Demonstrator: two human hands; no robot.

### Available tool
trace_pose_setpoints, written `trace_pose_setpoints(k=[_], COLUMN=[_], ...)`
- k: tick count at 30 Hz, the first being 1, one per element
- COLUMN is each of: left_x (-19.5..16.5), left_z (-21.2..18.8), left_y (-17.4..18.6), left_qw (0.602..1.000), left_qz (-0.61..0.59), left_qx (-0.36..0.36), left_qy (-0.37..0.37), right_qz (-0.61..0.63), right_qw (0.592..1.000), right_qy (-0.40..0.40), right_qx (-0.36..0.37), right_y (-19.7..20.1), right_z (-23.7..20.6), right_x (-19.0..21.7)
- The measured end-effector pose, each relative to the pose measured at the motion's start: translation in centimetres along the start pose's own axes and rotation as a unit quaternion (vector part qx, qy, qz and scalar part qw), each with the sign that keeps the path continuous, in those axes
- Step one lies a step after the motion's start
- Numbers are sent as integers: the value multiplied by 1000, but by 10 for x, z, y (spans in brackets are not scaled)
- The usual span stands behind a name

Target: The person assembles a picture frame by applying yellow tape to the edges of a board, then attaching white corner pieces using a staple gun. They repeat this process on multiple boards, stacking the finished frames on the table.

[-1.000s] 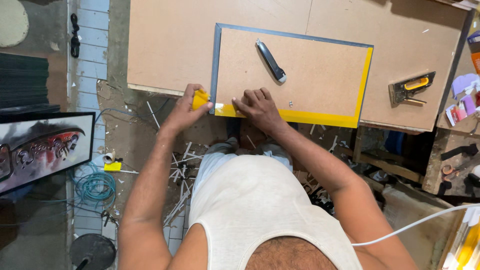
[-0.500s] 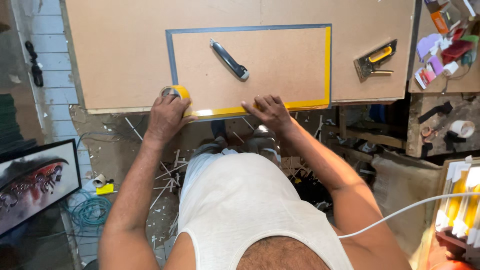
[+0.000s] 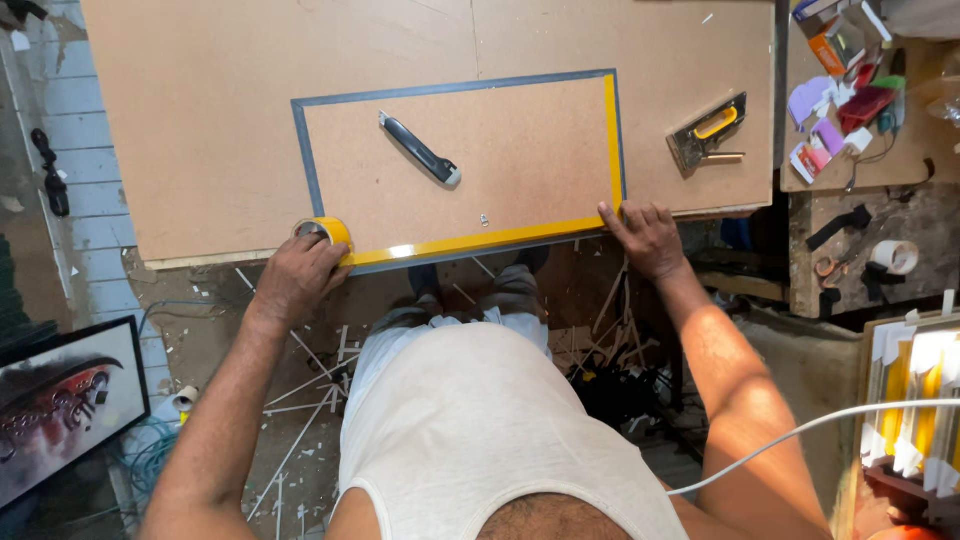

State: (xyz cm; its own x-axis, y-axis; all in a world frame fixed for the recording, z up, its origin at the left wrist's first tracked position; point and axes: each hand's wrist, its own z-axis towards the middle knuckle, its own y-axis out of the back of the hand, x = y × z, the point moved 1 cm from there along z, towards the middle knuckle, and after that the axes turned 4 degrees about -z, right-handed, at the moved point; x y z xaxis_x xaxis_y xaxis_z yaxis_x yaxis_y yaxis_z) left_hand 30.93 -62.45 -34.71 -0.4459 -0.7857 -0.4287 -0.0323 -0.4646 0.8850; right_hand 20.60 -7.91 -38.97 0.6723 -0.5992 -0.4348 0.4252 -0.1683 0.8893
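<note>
1. The left hand [image 3: 295,275] is clenched around a roll of yellow tape [image 3: 326,231] at the near left corner of a rectangular backing board [image 3: 500,150], which lies flat on the brown worktop [image 3: 200,100] with its near edge along the worktop's front edge.
2. A strip of yellow tape [image 3: 470,241] runs from the roll along the whole near edge of the backing board to its near right corner; a second yellow strip [image 3: 610,140] covers the board's right edge.
3. The right hand [image 3: 645,238] lies with its fingers spread flat and released, grasping nothing, the fingertips pressing on the tape at the near right corner of the board.
4. The board's left and far edges show a dark grey frame border [image 3: 450,88], uncovered by tape.
5. A utility knife [image 3: 420,150] with a black and grey body lies diagonally on the middle of the backing board, well apart from both hands.
6. A staple gun [image 3: 708,132] with a yellow handle rests on the worktop just beside the board's right edge, near the worktop's right edge.
7. A roll of white tape [image 3: 893,256] sits on a darker bench to the right of the worktop.
8. A framed picture [image 3: 60,410] lies on the floor to the person's left, beside scattered wood offcuts [image 3: 300,390].
</note>
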Motion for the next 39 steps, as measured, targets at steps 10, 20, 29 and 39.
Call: trace_pose_setpoints(k=[10,20,29,39], left_x=[-10,-12,0,-48], left_z=[-17,-36,-40,-16], left_y=[13,7,22,31], left_qw=[998,993,992,980], left_qz=[-16,-29,-32,-22], left_qx=[-45,-72,-63,-82], left_qy=[33,86,101,180], right_qz=[172,194,82,-31], right_qw=[958,949,994,975], right_qy=[134,165,30,-218], right_qx=[-185,-185,-69,-37], right_y=[59,84,58,67], right_z=[177,222,79,1], right_x=[193,251,88,-31])
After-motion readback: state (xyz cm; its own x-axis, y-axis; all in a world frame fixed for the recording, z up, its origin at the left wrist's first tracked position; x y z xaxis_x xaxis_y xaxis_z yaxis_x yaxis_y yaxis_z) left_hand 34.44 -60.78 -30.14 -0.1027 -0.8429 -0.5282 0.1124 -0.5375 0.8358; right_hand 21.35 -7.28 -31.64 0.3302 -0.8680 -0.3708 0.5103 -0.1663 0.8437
